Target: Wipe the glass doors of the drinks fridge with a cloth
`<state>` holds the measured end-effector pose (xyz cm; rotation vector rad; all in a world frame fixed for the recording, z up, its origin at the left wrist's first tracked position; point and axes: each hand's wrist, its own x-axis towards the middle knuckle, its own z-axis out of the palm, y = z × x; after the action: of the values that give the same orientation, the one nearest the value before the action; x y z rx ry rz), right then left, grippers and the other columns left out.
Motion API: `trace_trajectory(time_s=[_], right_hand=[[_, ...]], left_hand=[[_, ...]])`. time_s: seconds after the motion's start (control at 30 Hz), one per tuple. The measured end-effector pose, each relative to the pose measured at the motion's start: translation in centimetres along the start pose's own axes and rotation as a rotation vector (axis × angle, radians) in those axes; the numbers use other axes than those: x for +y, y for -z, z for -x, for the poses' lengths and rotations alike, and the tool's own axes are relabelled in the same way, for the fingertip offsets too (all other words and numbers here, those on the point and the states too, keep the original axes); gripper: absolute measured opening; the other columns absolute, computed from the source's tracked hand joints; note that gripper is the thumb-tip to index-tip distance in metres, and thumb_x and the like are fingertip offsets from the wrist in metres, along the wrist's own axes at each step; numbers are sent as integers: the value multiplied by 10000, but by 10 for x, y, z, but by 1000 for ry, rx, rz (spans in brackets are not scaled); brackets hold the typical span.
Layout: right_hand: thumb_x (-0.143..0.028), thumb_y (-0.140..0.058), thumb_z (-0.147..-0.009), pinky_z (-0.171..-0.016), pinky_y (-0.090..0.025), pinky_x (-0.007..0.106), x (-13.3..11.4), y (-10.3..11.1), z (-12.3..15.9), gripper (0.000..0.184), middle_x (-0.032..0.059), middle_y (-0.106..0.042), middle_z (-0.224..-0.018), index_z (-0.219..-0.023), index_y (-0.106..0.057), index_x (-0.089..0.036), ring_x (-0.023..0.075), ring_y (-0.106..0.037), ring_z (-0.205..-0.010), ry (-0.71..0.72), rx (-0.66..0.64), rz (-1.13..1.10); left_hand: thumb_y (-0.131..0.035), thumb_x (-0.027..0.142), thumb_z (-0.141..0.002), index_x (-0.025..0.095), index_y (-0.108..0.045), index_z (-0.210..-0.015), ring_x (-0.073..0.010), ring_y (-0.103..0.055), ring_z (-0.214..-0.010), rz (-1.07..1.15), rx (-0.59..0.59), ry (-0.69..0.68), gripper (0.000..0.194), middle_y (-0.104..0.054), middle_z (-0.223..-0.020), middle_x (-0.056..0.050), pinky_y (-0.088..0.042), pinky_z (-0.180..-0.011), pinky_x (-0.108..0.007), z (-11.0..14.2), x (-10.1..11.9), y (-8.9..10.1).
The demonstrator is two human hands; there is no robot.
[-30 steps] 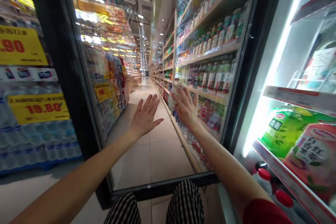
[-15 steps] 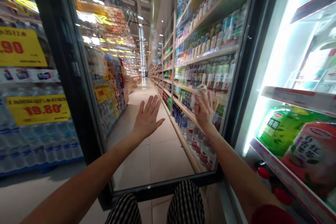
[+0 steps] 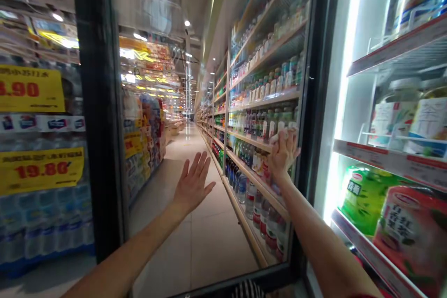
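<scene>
A clear glass door in a black frame stands in front of me, with an aisle showing through it. My left hand lies against the glass, palm flat and fingers spread, holding nothing. Close to the right side of the frame, my right hand presses a crumpled whitish cloth to the pane. Its fingers cover most of the cloth, so its full shape is hidden.
On the right, a lit cooler holds a green drink pack and a red drink pack on shelves. Bottled water with yellow price signs is stacked on the left. Shelves of bottles appear through the glass.
My right hand has swept the cloth rightwards across the glass towards the frame. My left hand stays flat on the pane. The view has tilted up slightly.
</scene>
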<state>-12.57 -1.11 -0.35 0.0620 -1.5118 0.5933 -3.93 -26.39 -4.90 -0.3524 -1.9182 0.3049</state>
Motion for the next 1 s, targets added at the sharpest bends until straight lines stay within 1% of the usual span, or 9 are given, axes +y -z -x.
trace_trajectory(time_s=[0.07,0.17,0.23,0.4,0.6,0.67,0.8,0.87,1.0], right_hand=[[-322,-339,-878,-991,-221,624,-9,-4,-2,490,160,-310,-1430,-1351,-363,-196,324,-173,-1356,0,14,-12],[-323,-403,-859,-1052,-199,549,-21,-5,0,500,93,-325,-1436,-1351,-354,-246,263,-145,-1372,420,-175,-38],[-301,-396,-861,-1068,-174,538,-12,-4,-11,470,57,-361,-1418,-1331,-377,-288,240,-186,-1363,524,-226,-28],[-307,-313,-886,-991,-239,619,1,-8,-55,460,154,-305,-1427,-1325,-399,-200,318,-199,-1344,-36,78,0],[-294,-418,-857,-1072,-225,486,-32,-4,-40,432,30,-331,-1431,-1288,-433,-308,227,-171,-1365,748,-279,-55],[-287,-390,-865,-1069,-195,528,-21,-4,-52,418,34,-343,-1423,-1280,-440,-311,237,-212,-1350,628,-228,-37],[-289,-329,-875,-1027,-191,608,-25,-13,-82,465,127,-270,-1447,-1326,-397,-198,313,-151,-1356,56,71,-64],[-297,-345,-872,-1041,-208,571,-46,-16,-82,484,117,-255,-1458,-1344,-370,-192,303,-112,-1367,189,16,-89],[-310,-406,-855,-1080,-200,487,-55,-11,-76,484,19,-296,-1453,-1337,-358,-293,224,-152,-1369,793,-277,-55]], left_hand=[[-419,444,-849,100,-224,-1393,-272,-166,-1359,-18,16,-5,673,-255,-1442,-142,-168,-1087,-489,0,0,-2],[-416,442,-849,110,-220,-1396,-271,-173,-1357,-23,33,-5,669,-264,-1439,-140,-190,-1082,-487,1,-1,-4],[-414,438,-850,112,-222,-1396,-269,-177,-1356,-26,38,-6,664,-265,-1439,-138,-197,-1081,-484,1,-1,-4],[-411,437,-852,103,-258,-1383,-272,-182,-1354,-32,26,-10,646,-264,-1440,-134,-204,-1079,-477,-1,1,-1],[-418,431,-851,143,-282,-1379,-263,-234,-1340,-37,42,-42,617,-307,-1424,-120,-203,-1083,-468,1,-9,2],[-423,425,-850,175,-293,-1378,-244,-266,-1331,-17,30,-75,598,-340,-1411,-102,-197,-1092,-452,1,-15,5],[-436,424,-845,180,-282,-1383,-228,-260,-1334,10,64,-82,610,-357,-1404,-95,-193,-1103,-425,-12,-23,14],[-429,410,-850,163,-273,-1385,-233,-239,-1341,7,95,-46,609,-328,-1419,-101,-184,-1105,-432,-26,-27,19],[-398,370,-867,147,-272,-1381,-242,-223,-1347,-34,146,24,574,-292,-1437,-105,-182,-1095,-461,-56,-47,33]])
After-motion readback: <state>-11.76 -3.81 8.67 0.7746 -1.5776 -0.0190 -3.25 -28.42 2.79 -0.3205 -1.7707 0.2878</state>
